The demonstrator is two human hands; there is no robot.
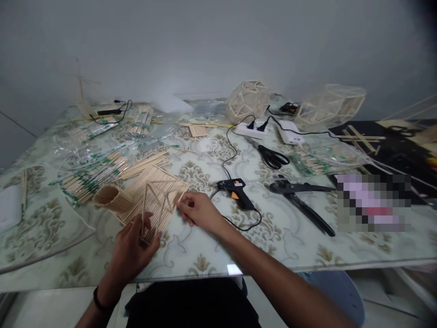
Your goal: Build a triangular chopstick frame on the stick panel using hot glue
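Note:
A flat panel of thin wooden sticks (136,191) lies on the table in front of me. Over its near right part stands an open frame of wooden sticks (165,193). My left hand (131,248) has its thumb and fingers around the near end of this frame. At the panel's right corner my right hand (198,210) is closed in a pinch; what its fingertips grip is too small to make out. A round cup made of sticks (112,199) rests at the panel's left edge. Loose sticks (148,164) lie just behind the panel.
Right of my hands lie a black glue gun (239,191) with its cord, black scissors (271,155) and a large black-handled cutter (300,196). A white power strip (251,130) sits behind. Bagged stick bundles (99,175) lie left. A polyhedral stick model (248,101) stands farther back.

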